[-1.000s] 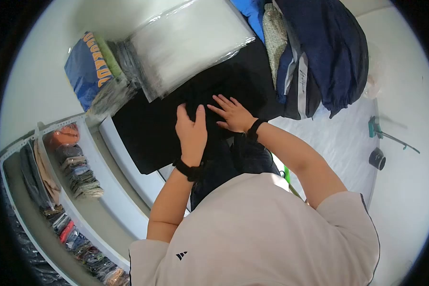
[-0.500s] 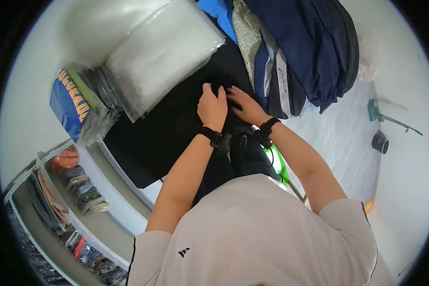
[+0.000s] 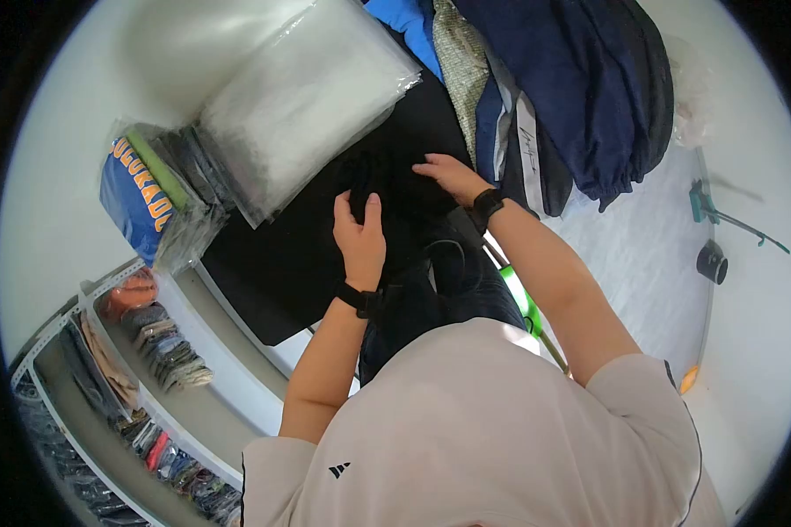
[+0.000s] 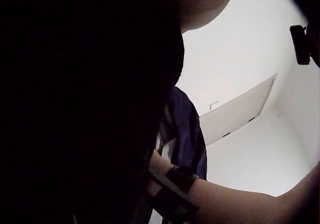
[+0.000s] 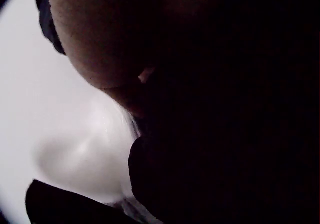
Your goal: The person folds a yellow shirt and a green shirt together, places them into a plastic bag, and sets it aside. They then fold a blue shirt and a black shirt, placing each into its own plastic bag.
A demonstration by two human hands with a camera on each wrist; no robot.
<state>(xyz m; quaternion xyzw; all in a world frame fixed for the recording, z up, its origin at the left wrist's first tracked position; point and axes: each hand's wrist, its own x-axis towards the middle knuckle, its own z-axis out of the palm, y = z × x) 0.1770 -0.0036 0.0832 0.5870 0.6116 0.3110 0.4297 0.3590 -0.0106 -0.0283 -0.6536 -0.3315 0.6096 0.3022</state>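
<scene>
A dark bundle of black cloth (image 3: 387,180) lies between my two hands, hard to separate by eye from the black surface (image 3: 268,281) beneath it. My left hand (image 3: 360,246) grips its near left part, thumb and fingers on either side of the fabric. At the right edge, my right hand (image 3: 455,180) pinches the cloth with curled fingers. Close up in the left wrist view, the black cloth (image 4: 90,103) rises as a dark mass with a soft edge. The right wrist view is mostly dark, with the cloth (image 5: 215,159) filling its right side.
Clear plastic bags (image 3: 299,105) lie stacked beyond the cloth. Packed garments, with a blue lettered one (image 3: 134,198), stand at the left. Navy clothing (image 3: 571,97) is heaped at the right. White shelving (image 3: 185,342) with bagged clothes runs along the lower left.
Earlier my right hand lay spread flat on the black cloth; now its fingers are curled at the edge. The hands came close together, then moved apart, the left one back towards me.
</scene>
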